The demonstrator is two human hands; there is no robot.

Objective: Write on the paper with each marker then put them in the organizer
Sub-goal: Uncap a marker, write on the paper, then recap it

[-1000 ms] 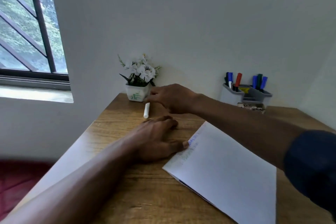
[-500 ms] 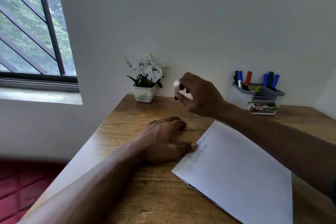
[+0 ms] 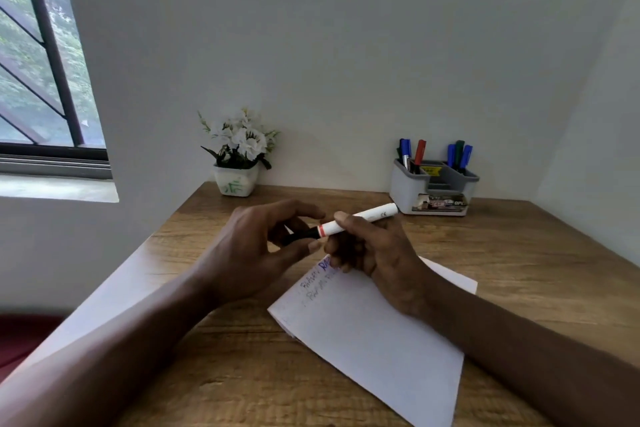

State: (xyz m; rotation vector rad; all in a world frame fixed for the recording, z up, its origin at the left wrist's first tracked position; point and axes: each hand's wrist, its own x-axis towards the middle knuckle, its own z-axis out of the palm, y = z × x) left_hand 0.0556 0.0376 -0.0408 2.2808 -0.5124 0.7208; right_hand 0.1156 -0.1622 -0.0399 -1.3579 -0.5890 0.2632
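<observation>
A white marker [image 3: 367, 216] with a red ring and a black cap lies level in front of me, above the top edge of the paper. My right hand [image 3: 374, 250] grips its white barrel. My left hand [image 3: 256, 253] closes its fingers around the black cap end. The white paper [image 3: 374, 336] lies slanted on the wooden desk, with a few lines of blue and faint writing at its upper left corner. The grey organizer [image 3: 401, 189] stands at the back right and holds several markers, blue, red and green.
A small white pot of white flowers [image 3: 237, 163] stands at the back left by the wall. The desk's left edge [image 3: 138, 274] runs diagonally beside my left arm. A window [image 3: 38, 62] lies to the left.
My right hand picked the white marker up from near the flower pot and brought it toward me over the paper. My left hand left the paper's corner and rose to the cap.
</observation>
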